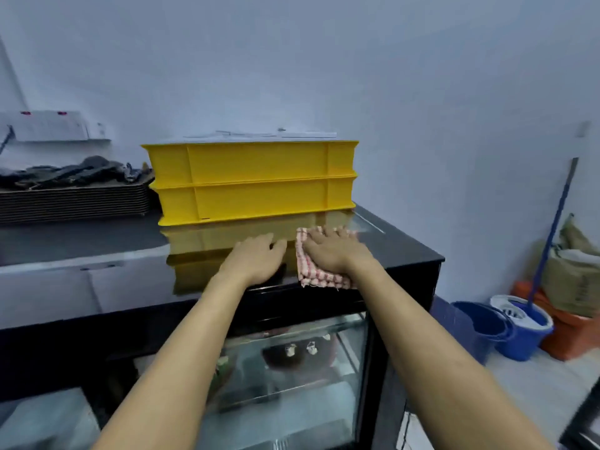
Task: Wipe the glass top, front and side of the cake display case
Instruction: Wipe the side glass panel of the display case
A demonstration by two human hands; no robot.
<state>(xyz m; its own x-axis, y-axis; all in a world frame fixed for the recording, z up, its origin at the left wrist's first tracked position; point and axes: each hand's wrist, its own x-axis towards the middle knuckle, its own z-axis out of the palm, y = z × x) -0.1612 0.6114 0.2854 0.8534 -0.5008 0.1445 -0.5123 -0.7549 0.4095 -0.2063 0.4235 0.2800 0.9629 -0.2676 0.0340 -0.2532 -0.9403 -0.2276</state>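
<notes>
Both arms reach forward, nearly straight, from the bottom of the view onto the dark glass top (97,277) of the display case (402,319). The left hand (256,258) lies palm down on the glass, fingers straight and slightly spread, holding nothing. Just to its right, apart by a narrow gap, the right hand (334,251) presses flat on a red-and-white checked cloth (321,280), fingers extended over it rather than curled round it; the cloth sticks out past the wrist toward the front edge of the top and past the fingertips on the far side.

Just beyond the fingertips of both hands, two stacked yellow crates (253,180) stand on the glass, their reflection running up to the hands. Papers (259,135) lie on the upper crate; any writing on them is too blurred to read. Beyond and left of the left hand sits a stack of dark trays (71,199) with dark items on top.

Below the forearms, the case's front glass (285,378) shows a dark cake (292,352) inside. Well to the right of the right arm, on the floor, stand a blue mop bucket (522,329) with a mop handle (552,235) leaning on the wall, and sacks (574,274) behind. No label or brand can be read anywhere.
</notes>
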